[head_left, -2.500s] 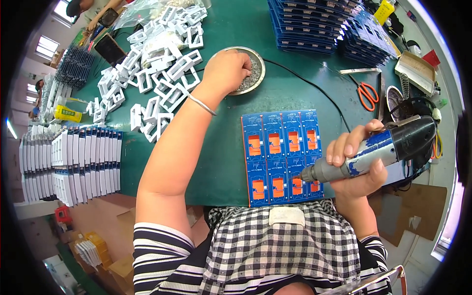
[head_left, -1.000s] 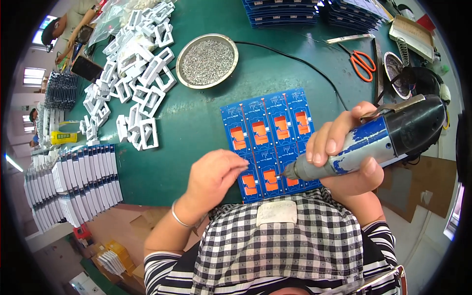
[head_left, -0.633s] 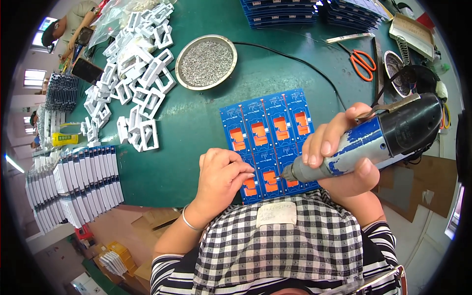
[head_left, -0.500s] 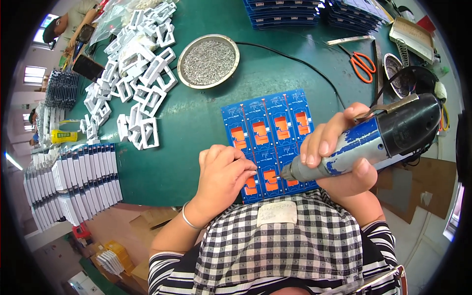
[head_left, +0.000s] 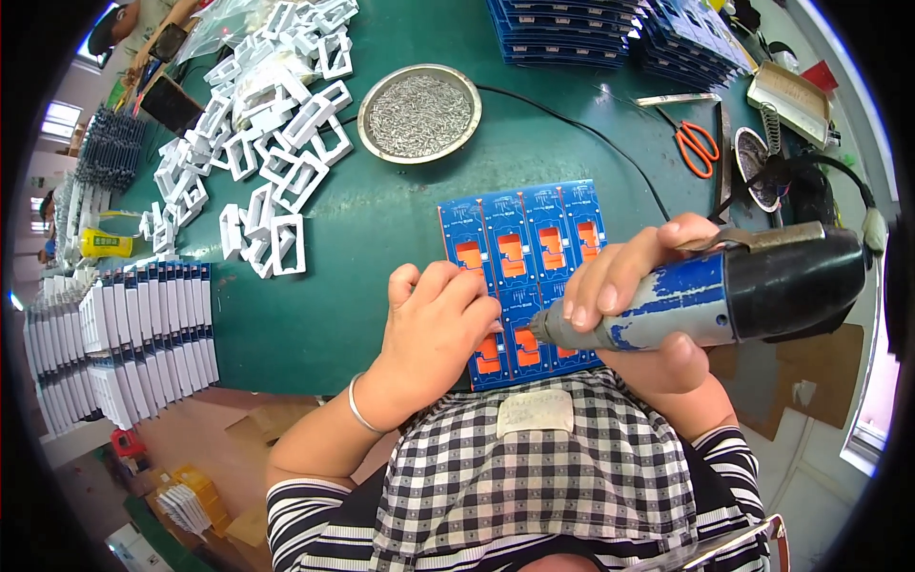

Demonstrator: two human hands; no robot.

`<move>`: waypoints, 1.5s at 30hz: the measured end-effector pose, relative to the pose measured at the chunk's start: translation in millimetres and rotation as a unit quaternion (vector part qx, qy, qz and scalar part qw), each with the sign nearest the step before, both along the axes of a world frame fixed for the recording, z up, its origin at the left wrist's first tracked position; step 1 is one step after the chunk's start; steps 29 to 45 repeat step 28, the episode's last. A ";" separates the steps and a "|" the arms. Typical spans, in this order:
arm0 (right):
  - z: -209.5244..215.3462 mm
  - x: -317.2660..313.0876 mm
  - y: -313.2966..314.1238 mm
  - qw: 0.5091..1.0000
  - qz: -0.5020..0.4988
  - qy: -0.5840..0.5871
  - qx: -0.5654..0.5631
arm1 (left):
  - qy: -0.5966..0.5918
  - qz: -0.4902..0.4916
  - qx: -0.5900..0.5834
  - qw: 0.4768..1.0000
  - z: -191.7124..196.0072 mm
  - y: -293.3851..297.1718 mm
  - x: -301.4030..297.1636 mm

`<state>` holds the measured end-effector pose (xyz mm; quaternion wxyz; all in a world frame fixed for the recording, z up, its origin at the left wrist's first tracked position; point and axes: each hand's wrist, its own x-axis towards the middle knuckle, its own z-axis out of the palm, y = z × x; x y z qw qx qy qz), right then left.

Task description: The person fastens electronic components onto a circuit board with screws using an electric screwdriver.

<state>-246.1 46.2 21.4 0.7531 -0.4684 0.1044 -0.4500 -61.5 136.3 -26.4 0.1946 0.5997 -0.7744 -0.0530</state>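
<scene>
A blue circuit board panel with rectangular cutouts showing orange beneath lies at the table's near edge, against my checked apron. My right hand is wrapped round an electric screwdriver with a scuffed blue and grey body and a black rear end. Its nose points left over a lower cutout of the panel; whether the bit touches is hard to see. My left hand rests on the panel's left side, fingers curled and pressed together near a lower-left cutout. Anything pinched there is hidden.
A round metal bowl of small screws stands beyond the panel. White plastic frames are heaped at the left, above stacked white-edged units. Orange-handled scissors, a cord and stacked blue panels occupy the far right.
The screwdriver has shifted slightly left and turned more level, its nose now over the lower cutout. My left hand has moved a little, its fingers still together. The whole view has shifted slightly.
</scene>
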 end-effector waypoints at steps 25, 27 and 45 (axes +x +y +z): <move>14.5 29.8 -7.0 0.912 0.094 0.236 -0.321 | 0.084 -0.021 -0.024 0.996 11.5 -16.1 38.1; 19.2 34.9 -5.2 0.875 0.089 0.277 -0.386 | 0.070 -0.003 -0.069 0.995 15.0 -35.7 55.4; 20.1 35.4 -4.8 0.875 0.089 0.277 -0.387 | 0.077 0.000 -0.085 0.993 12.9 -49.0 64.6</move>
